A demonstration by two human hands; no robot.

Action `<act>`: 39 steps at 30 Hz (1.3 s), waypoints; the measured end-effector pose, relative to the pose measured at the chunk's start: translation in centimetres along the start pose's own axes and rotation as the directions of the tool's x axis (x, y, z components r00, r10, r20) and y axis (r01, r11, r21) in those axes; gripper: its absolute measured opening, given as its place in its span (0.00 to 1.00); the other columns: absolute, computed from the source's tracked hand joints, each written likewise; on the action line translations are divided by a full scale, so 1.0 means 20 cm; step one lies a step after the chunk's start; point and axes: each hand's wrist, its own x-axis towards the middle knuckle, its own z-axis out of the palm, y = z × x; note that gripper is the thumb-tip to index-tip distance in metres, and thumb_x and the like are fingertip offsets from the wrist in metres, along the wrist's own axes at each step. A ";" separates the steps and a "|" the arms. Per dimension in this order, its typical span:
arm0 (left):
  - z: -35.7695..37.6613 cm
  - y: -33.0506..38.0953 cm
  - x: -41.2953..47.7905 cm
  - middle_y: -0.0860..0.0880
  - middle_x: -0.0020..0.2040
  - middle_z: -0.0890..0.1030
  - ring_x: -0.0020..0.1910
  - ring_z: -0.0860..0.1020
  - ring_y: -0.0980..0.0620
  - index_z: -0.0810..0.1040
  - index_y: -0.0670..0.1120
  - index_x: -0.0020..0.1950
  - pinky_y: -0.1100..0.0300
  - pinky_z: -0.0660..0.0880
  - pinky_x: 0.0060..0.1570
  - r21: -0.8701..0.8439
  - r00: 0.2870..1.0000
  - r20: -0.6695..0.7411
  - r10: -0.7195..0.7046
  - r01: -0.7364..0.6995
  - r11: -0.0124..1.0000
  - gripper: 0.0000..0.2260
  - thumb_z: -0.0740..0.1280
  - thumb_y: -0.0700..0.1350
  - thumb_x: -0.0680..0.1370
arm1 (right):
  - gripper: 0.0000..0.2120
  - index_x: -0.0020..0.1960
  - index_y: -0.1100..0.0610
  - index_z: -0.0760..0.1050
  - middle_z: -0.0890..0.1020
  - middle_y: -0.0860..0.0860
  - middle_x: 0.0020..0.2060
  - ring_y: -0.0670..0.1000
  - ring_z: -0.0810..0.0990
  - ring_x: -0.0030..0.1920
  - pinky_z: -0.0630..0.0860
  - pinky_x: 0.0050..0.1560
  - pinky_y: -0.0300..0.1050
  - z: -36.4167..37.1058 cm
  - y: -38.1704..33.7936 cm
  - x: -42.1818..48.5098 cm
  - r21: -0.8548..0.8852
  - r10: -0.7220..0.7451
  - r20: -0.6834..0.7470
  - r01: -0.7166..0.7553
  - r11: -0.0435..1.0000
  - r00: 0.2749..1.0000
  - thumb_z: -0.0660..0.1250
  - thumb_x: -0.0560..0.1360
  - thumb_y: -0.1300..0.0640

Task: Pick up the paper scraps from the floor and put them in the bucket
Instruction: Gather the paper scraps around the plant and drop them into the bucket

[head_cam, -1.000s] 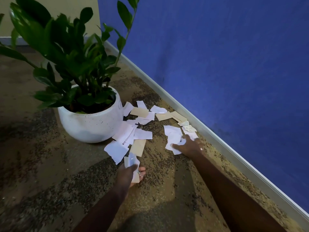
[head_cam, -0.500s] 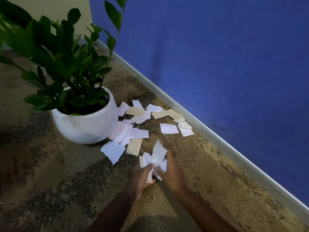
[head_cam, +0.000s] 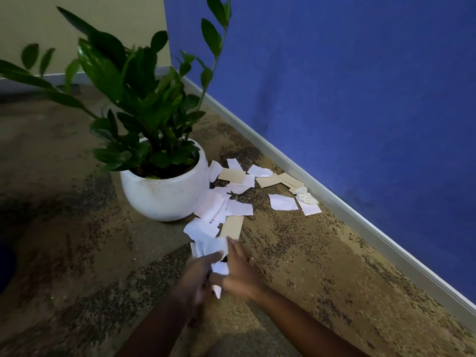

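Both hands low over the floor [head_cam: 309, 266], meeting palm to palm, picture blurred there.

Left hand [head_cam: 197, 275]: fingers curled over a wad [head_cam: 212, 247] of white scraps, gripping it.

Right hand [head_cam: 240, 275]: fingers straight, laid flat against the wad's far side.

The wad sticks up past the fingertips, and a corner pokes out below, between the wrists.

More scraps [head_cam: 238, 207] lie on the floor just beyond the fingertips, white and tan mixed. A tan strip [head_cam: 231, 226] is the nearest.

Pot [head_cam: 164, 197]: white, beyond the left hand, with scraps touching its base. It holds a plant [head_cam: 144, 99].

Further scraps lie beyond the right hand, near the skirting [head_cam: 360, 217].
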 end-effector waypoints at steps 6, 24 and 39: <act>-0.18 0.10 0.01 0.42 0.33 0.73 0.29 0.73 0.47 0.70 0.29 0.64 0.59 0.68 0.29 0.021 0.955 -0.277 0.106 -0.104 0.994 0.17 0.65 0.35 0.77 | 0.48 0.77 0.51 0.45 0.40 0.48 0.77 0.52 0.38 0.77 0.45 0.77 0.59 -0.04 -0.09 0.19 -0.215 -0.119 0.073 0.132 0.968 0.990 0.69 0.69 0.38; -0.53 0.18 -0.12 0.36 0.49 0.75 0.45 0.74 0.40 0.69 0.28 0.64 0.50 0.71 0.47 -0.045 0.959 -0.233 0.163 -0.179 0.983 0.15 0.61 0.33 0.78 | 0.40 0.72 0.47 0.59 0.56 0.49 0.74 0.55 0.52 0.75 0.56 0.70 0.64 0.19 -0.14 0.17 -0.513 -0.047 0.072 0.077 0.855 0.996 0.61 0.66 0.28; -0.60 0.21 -0.22 0.41 0.35 0.71 0.28 0.75 0.44 0.72 0.33 0.46 0.60 0.73 0.33 0.034 0.952 -0.238 0.192 -0.190 0.981 0.03 0.63 0.33 0.77 | 0.30 0.69 0.52 0.64 0.57 0.55 0.72 0.59 0.55 0.73 0.64 0.68 0.55 0.09 -0.22 0.30 -0.550 -0.104 -0.099 0.033 0.835 0.990 0.70 0.71 0.47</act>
